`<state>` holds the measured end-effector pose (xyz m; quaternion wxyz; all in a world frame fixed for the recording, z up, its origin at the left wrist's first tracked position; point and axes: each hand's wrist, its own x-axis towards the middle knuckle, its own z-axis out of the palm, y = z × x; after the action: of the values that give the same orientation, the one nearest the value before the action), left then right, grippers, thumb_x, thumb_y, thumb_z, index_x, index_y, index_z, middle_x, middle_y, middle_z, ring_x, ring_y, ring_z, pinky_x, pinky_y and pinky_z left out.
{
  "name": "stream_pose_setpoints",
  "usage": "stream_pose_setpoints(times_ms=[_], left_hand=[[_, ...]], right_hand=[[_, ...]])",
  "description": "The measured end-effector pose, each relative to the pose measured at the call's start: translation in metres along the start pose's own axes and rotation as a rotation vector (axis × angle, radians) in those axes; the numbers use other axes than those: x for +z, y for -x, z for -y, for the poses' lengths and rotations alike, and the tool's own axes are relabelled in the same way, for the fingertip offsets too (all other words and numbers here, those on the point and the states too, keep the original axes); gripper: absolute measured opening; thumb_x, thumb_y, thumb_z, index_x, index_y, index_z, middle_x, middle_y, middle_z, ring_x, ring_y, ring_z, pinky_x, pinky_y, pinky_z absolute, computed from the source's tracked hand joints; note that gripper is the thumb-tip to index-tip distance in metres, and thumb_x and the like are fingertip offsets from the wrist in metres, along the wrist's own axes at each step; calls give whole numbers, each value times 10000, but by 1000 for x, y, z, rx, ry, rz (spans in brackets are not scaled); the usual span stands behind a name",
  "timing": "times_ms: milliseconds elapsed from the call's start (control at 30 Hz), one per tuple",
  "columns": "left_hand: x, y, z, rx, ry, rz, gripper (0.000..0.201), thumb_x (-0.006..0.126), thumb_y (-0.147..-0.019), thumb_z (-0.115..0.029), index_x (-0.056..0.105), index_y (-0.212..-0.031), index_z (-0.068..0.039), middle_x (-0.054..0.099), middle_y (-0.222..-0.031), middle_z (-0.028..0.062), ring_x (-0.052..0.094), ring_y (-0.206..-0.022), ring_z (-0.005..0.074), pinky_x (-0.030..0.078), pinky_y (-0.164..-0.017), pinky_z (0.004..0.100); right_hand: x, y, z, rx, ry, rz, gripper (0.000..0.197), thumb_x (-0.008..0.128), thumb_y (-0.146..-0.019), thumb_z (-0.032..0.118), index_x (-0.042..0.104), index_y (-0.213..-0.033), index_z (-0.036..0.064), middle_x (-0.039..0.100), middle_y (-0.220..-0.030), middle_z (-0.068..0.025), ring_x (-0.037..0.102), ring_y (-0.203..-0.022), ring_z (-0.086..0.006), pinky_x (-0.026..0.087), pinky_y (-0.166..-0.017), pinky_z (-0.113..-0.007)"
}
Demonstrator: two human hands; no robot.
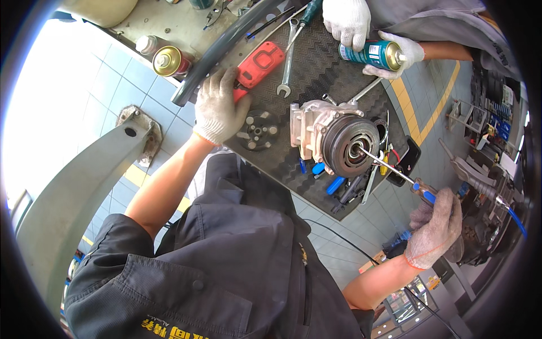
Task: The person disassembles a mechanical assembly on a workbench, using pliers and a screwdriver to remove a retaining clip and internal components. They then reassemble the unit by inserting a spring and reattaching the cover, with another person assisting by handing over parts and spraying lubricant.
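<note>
Left hand [219,107]: half past nine from the pulley, loosely curled at the end of the red tool; whether it grips cannot be told. It would likely serve better bracing the compressor.
Disc [261,133]: nine o'clock, flat on the mat.
Red tool [261,65]: half past ten, clear of the work.
Wrench [288,65]: eleven o'clock, lying apart.
Compressor [305,130]: adjoining the pulley at half past nine, on the mat, no hand on it; it might shift under sideways force.
Pulley [336,148]: mid-mat, its grooved rings facing the screwdriver; a gentle touch should spare them.
Can [370,55]: half past twelve, in a co-worker's hand [407,51]; best kept out of its spray.
Screwdriver [424,193]: handle at four o'clock, shaft reaching the pulley's centre; tip contact is too small to tell. Steady, square pressure seems wise.
Right hand [439,226]: half past four, fingers wrapped around the handle.
</note>
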<state>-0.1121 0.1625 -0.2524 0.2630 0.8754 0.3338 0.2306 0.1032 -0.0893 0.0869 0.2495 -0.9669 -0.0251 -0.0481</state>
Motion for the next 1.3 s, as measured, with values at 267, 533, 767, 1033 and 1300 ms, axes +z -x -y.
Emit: stream_pose_setpoints(times_ms=[267,533,767,1033,1300], left_hand=[[0,0,0,-19,-6,17,758,896,-904,-267,622,-1568,-25,660,-1500,265,637,-1381,487,508,-1194,583],[0,-1,-2,-30,-4,15,756,892,-905,-268,624,-1572,-34,661,-1498,265,634,-1386,486,514,-1189,585],[0,1,1,-34,-4,20,757,892,-900,-283,629,-1570,-47,650,-1504,260,631,-1385,487,515,-1195,582],[-26,9,-3,58,78,-29,803,892,-895,-233,579,-1601,-14,594,-1601,275,595,-1446,490,494,-1216,592],[-72,41,15,362,151,161,794,946,-781,-232,633,-1488,-47,648,-1505,215,643,-1324,477,532,-1126,568]], right_hand=[[6,-8,5,18,17,28,522,729,-1129,545,787,-1087,28,631,-701,-5,499,-518,-77,308,-487,-270],[1,-8,7,30,19,31,517,726,-1136,534,794,-1103,22,652,-725,-6,511,-525,-70,309,-489,-262],[-39,-7,-43,57,-325,14,582,770,-1115,544,763,-1193,-33,777,-876,-67,537,-581,-71,307,-482,-237],[-73,50,-217,665,-804,19,431,829,-1099,507,793,-1175,84,746,-908,-9,550,-668,-51,337,-531,-211],[59,130,-265,768,-1051,85,390,780,-1134,406,801,-1319,63,760,-1024,-26,656,-828,-110,509,-667,-240]])
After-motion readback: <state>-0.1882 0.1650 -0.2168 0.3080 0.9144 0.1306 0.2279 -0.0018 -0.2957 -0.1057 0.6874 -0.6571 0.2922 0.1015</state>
